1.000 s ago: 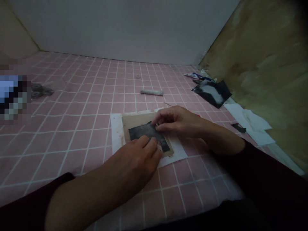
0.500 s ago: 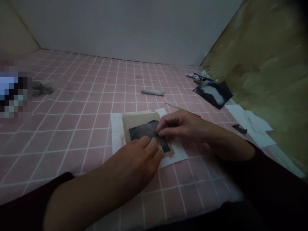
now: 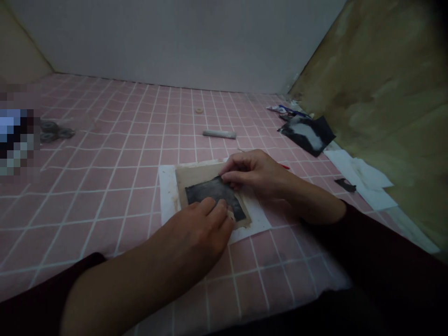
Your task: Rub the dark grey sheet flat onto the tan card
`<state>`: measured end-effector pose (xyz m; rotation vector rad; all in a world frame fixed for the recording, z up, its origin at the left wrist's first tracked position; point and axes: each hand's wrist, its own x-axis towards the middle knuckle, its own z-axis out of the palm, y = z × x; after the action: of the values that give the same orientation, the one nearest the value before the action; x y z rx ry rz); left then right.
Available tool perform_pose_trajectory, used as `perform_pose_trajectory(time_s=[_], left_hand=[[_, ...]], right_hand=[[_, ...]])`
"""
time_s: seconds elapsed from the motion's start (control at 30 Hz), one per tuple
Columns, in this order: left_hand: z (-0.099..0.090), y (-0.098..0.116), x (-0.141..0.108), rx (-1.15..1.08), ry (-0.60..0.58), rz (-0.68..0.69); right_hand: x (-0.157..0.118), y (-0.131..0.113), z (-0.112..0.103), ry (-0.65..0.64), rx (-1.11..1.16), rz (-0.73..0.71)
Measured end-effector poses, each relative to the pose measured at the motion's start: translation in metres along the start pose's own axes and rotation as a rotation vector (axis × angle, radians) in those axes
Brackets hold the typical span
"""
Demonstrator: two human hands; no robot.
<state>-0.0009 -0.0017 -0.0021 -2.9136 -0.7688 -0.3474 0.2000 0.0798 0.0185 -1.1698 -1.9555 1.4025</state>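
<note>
A black sheet (image 3: pixel 206 190) with a dusty grey surface lies on a beige board (image 3: pixel 196 175), which rests on white paper (image 3: pixel 261 219). My right hand (image 3: pixel 257 173) pinches the sheet's far right edge between thumb and fingers. Pressed over the sheet's near edge is my left hand (image 3: pixel 206 226), its fingers bent and close together. Its fingertips and anything in them are mostly hidden. Partly behind my right hand lies a thin tool with a red handle (image 3: pixel 286 166).
A grey stick (image 3: pixel 219 134) and a small ring (image 3: pixel 199 111) lie farther back on the pink checked cloth (image 3: pixel 133 140). To the right are another black sheet (image 3: pixel 317 144) with a pale smear, a dark scrap (image 3: pixel 346 185) and white papers (image 3: pixel 364 175) along the yellowish wall.
My right hand has moved a little left and away from me, up to the black sheet's far right corner. My left hand stays in nearly the same place.
</note>
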Motion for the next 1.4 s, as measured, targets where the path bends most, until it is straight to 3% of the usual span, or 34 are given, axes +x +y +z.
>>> perform_pose_trajectory(time_s=[0.07,0.13,0.23,0.3,0.47,0.5,0.67,0.73,0.83,0.87,1.03,1.2,1.23,1.33,1.4], left_hand=[[0.0,0.0,0.0,0.002,-0.001,0.021],[0.0,0.0,0.001,0.002,0.003,0.03],[0.001,0.001,0.0,-0.016,0.015,-0.002],[0.001,0.001,0.0,-0.028,0.014,-0.012],[0.001,0.0,0.0,-0.006,0.026,0.017],[0.0,0.0,0.0,-0.005,0.031,0.024],[0.0,-0.001,0.0,-0.011,0.023,0.009],[0.001,0.0,0.0,-0.014,0.011,0.005],[0.002,0.0,0.0,-0.014,0.022,0.022],[0.002,0.0,0.0,-0.013,0.026,0.023],[0.001,0.0,0.001,-0.024,0.032,0.002],[0.002,0.0,0.002,-0.019,0.019,0.031],[0.002,0.0,0.002,-0.021,0.022,0.03],[0.001,0.0,0.002,-0.032,0.04,0.003],[0.001,-0.001,0.002,-0.034,0.048,0.0]], right_hand=[[-0.001,-0.003,0.0,-0.175,-0.007,0.09],[-0.002,-0.005,0.001,-0.245,0.018,0.158],[0.002,-0.004,0.003,-0.05,0.056,0.096],[0.003,-0.002,0.003,0.005,0.064,0.036],[-0.006,-0.006,-0.001,-0.294,0.069,0.123],[-0.007,-0.006,-0.001,-0.307,0.073,0.136],[0.002,-0.003,0.004,-0.002,-0.015,-0.036],[0.001,-0.004,0.004,-0.039,-0.054,-0.036],[-0.004,-0.006,0.001,-0.253,-0.016,0.076],[-0.004,-0.006,0.001,-0.268,0.004,0.092],[0.003,-0.001,0.001,0.009,0.054,-0.001],[-0.001,-0.004,-0.001,-0.29,0.087,0.181],[-0.001,-0.004,0.0,-0.27,0.097,0.184],[0.001,-0.002,0.003,-0.02,0.127,0.081],[0.002,-0.002,0.004,0.023,0.125,0.053]])
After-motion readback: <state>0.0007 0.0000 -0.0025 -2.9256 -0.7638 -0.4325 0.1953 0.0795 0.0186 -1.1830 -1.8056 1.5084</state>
